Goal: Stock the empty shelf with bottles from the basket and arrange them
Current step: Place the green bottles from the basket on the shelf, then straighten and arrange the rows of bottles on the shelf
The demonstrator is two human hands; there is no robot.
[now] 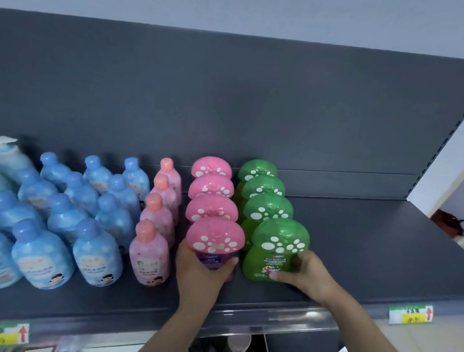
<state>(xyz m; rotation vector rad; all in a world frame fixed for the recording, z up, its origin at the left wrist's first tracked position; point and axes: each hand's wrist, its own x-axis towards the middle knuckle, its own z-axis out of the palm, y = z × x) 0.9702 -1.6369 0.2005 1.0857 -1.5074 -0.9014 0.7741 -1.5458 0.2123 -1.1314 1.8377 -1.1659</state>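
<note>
On the dark grey shelf (pixel 360 246) stand rows of bottles. My left hand (pixel 201 270) grips the front pink mushroom-cap bottle (pixel 214 235), which heads a row of pink mushroom-cap bottles (pixel 212 188). My right hand (pixel 303 275) holds the front green mushroom-cap bottle (pixel 277 246) by its lower body, at the head of a green row (pixel 263 190). Both front bottles stand upright near the shelf's front edge. The basket is out of view.
Left of the pink caps stands a row of slim pink bottles (pixel 151 253), then several blue bottles (pixel 97 250) and pale pump bottles (pixel 6 155). The shelf's right half is bare. Price tags (pixel 409 312) sit on the front rail; a lower shelf shows below.
</note>
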